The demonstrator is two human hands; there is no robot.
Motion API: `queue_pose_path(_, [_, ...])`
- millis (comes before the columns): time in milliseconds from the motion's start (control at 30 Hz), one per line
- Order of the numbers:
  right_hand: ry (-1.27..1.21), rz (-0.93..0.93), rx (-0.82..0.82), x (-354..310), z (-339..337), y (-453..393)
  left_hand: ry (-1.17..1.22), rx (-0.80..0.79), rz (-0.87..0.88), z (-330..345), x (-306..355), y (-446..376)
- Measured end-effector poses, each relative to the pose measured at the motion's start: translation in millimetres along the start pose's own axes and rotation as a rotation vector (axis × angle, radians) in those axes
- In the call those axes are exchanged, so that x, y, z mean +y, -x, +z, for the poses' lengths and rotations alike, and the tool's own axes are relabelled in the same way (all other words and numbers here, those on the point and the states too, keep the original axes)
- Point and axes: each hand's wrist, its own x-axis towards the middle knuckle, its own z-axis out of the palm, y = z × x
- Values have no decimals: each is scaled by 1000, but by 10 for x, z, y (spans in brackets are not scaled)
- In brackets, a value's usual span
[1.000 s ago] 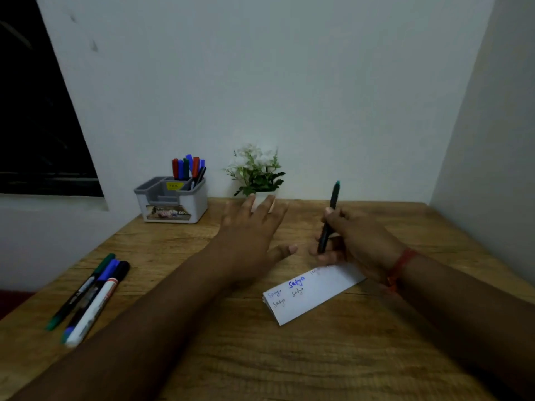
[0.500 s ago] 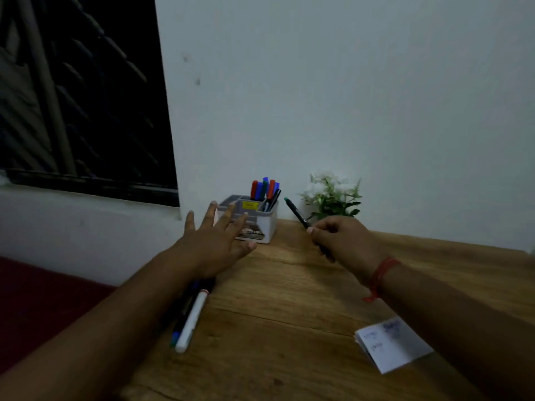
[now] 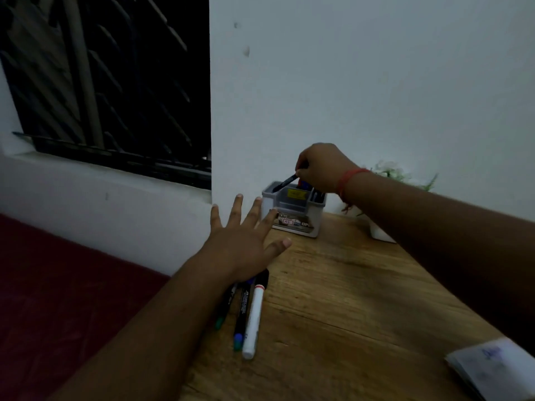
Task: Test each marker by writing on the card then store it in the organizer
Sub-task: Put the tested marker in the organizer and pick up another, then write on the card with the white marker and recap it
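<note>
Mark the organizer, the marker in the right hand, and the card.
organizer (image 3: 292, 224): head view, on its front wall with the label.
marker in the right hand (image 3: 285, 182): head view, on the dark barrel sloping down into the organizer.
card (image 3: 498, 369): head view, on its white top face, bottom right.

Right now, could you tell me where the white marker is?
The white marker lies on the wooden table near its left edge, rightmost of three pens, just below the left hand.
</note>
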Motion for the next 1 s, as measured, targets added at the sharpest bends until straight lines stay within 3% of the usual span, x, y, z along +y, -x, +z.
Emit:
queue_pose_path(400, [-93, -11, -18, -210, 360, -312, 55, -97, -22, 39, -128, -34])
queue_pose_path(533, [-187, -18, 70, -173, 359, -186, 96, -108, 1, -6, -152, -14])
queue_pose_path(733, [-275, -94, 208, 40, 80, 564, 263, -31, 74, -109, -150, 56])
queue_pose_path(867, [-287, -79, 117, 268, -67, 1316, 357, -19, 169, -132, -150, 101])
queue_pose_path(1000, [-352, -5, 50, 512, -250, 1884, 264, -72, 194, -127, -135, 114])
